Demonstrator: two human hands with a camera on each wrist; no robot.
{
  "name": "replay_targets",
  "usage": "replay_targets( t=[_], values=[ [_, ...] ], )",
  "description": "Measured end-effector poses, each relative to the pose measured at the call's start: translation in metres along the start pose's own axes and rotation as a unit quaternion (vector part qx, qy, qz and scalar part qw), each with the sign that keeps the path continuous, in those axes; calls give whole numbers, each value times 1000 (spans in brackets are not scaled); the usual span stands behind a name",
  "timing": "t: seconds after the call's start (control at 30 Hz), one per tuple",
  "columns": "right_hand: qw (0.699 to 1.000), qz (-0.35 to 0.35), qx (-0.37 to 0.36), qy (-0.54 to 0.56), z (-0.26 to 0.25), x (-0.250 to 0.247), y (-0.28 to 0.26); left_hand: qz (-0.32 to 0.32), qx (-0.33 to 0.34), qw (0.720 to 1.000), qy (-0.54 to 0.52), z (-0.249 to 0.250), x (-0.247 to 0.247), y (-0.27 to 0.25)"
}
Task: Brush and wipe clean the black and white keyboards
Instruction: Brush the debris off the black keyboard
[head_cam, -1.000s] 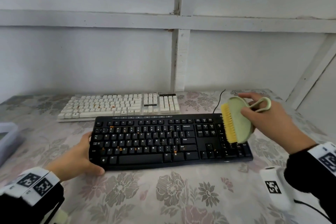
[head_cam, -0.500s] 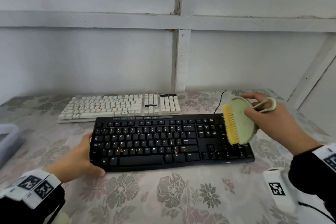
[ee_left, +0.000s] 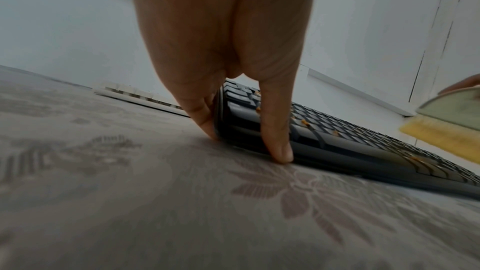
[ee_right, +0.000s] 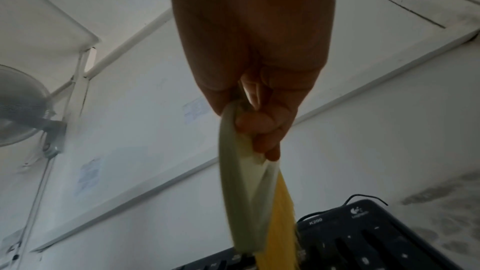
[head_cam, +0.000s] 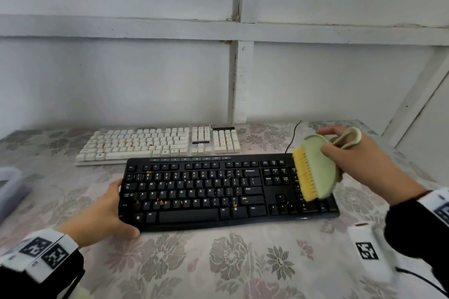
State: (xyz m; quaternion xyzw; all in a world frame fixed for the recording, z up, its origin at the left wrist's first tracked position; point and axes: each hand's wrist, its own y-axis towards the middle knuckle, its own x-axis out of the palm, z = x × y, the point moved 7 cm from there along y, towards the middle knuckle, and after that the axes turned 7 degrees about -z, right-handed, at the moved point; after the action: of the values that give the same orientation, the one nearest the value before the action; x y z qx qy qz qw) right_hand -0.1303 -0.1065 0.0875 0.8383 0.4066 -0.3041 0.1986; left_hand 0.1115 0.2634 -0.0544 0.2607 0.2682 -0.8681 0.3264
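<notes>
Black keyboard [head_cam: 218,189] lies flat on the floral tablecloth [head_cam: 218,262], long side toward the person; using it as the reference. Orange crumbs [head_cam: 161,202] scattered over its letter keys, mostly the left and middle rows. Left hand [head_cam: 102,216] clamps its left end: thumb curled along the front edge, fingers pressed against the left side wall, tips down on the cloth per the left wrist view. Right hand [head_cam: 359,165] is over the right end, above the numpad, fingers closed around the pale green back of a brush [head_cam: 318,172]; index finger extended over the top, the brush's loop handle [head_cam: 349,138] sticking out behind the hand. Yellow bristles [head_cam: 305,177] face left toward the key field, brush tilted on edge; lower bristle tips at or just above the numpad keys, contact can't be confirmed. White keyboard [head_cam: 158,145] sits just behind the black one, parallel, shifted left, also with orange specks. Black cable [head_cam: 292,136] runs back from the rear right corner. Clear plastic container [head_cam: 9,187] well left of the keyboard, at frame edge.
</notes>
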Motion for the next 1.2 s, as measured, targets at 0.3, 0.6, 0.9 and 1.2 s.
replay_targets(
  t=[0.3,0.6,0.9,1.2],
  values=[
    [998,-49,5,-35,10,36,-16,-1,-2,1000,4,0,-1,0],
    [1000,-8,-10,-12,-4,10,-16,4,-13,1000,16,4,0,-1],
    [994,-99,20,-37,14,39,-34,0,-17,1000,12,-1,0,1],
    [1000,-15,-10,-12,-2,20,-12,-1,-21,1000,9,1,0,-1]
  ],
)
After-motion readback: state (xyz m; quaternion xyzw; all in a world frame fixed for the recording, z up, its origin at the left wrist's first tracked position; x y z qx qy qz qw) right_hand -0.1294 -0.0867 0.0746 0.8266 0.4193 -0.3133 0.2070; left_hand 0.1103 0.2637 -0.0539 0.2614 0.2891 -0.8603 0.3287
